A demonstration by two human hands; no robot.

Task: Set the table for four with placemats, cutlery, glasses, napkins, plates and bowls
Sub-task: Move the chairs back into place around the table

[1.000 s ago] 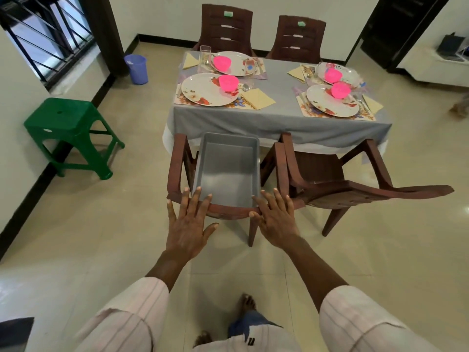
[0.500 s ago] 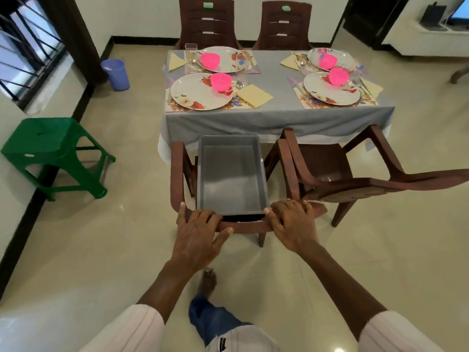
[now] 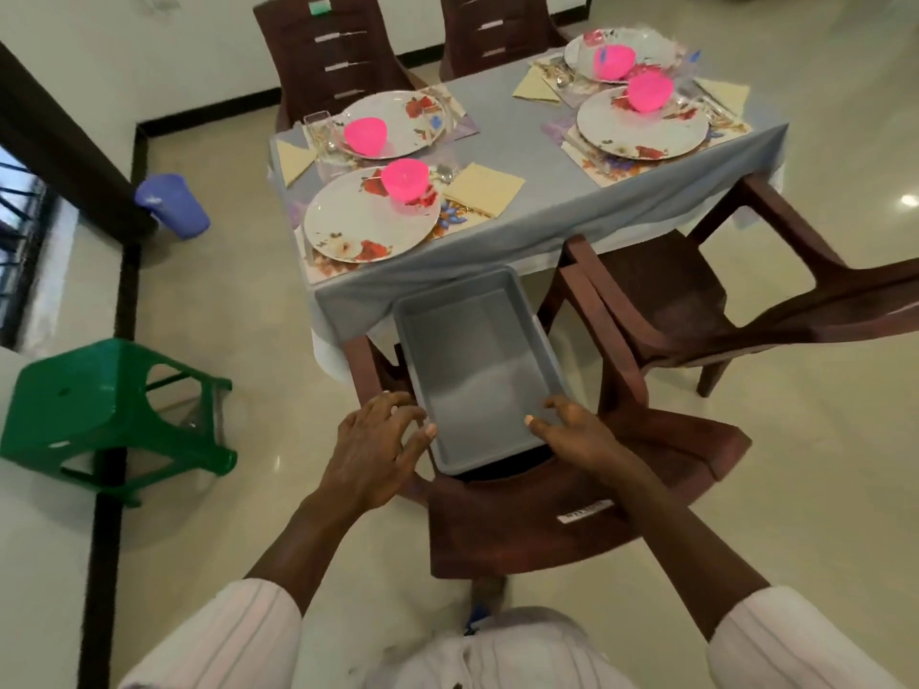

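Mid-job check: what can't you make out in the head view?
Head view:
- Cutlery: blurred, too small to count.
- Glasses: only one glass clear; others blurred.
- Right chair: back cut by frame edge.
- Left hand and right hand at grey tray: grip unclear, motion blur.

Left hand (image 3: 375, 450) and right hand (image 3: 579, 435) hold grey tub (image 3: 477, 360)
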